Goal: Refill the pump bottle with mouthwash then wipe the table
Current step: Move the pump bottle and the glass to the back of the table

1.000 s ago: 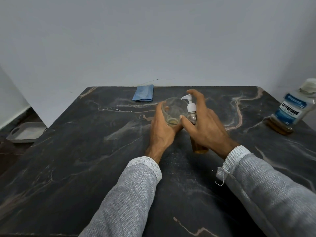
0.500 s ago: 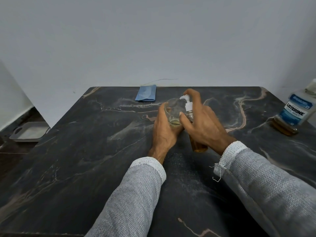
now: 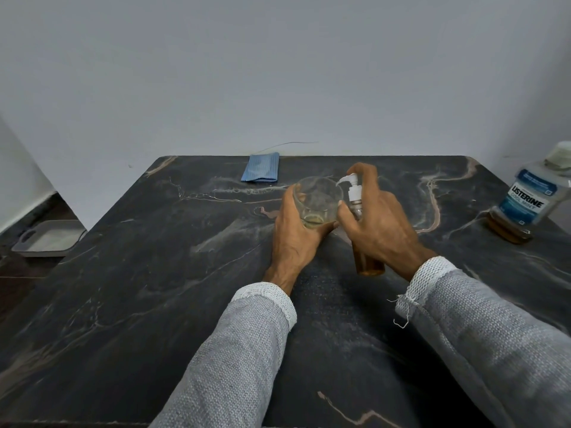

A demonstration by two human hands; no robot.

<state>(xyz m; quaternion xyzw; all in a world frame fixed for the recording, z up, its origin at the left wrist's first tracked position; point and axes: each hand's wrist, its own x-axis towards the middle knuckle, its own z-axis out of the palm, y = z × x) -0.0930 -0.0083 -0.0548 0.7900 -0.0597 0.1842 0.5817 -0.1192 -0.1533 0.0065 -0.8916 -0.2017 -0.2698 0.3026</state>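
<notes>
The right hand (image 3: 381, 230) is wrapped around the pump bottle (image 3: 363, 242), thumb and fingers curled round its upper body with the forefinger arched over the white pump head (image 3: 350, 188), while the left hand (image 3: 295, 234) cups a clear glass (image 3: 318, 202) from below and the side, tilted so its mouth meets the spout. The bottle sits just above or on the table (image 3: 154, 273), near its middle; which one I cannot tell. It holds amber liquid in its lower part, so it is probably moderately light, and its smooth plastic wall looks stiff but slippery if wet; a hold around the shoulder, as now, seems the soundest, since it steadies the neck while the finger works the pump. The glass is rigid, fragile and slick, with a little pale liquid in its bottom, and is best kept seated deep in the palm. The mouthwash bottle (image 3: 525, 202) stands well apart at the right edge, capped, with brown liquid low inside; it looks bulkier and heavier, and its flat sides would suit a full-hand hold at the waist. A folded blue cloth (image 3: 261, 171) lies at the far edge, soft and light, easy to pinch anywhere.
</notes>
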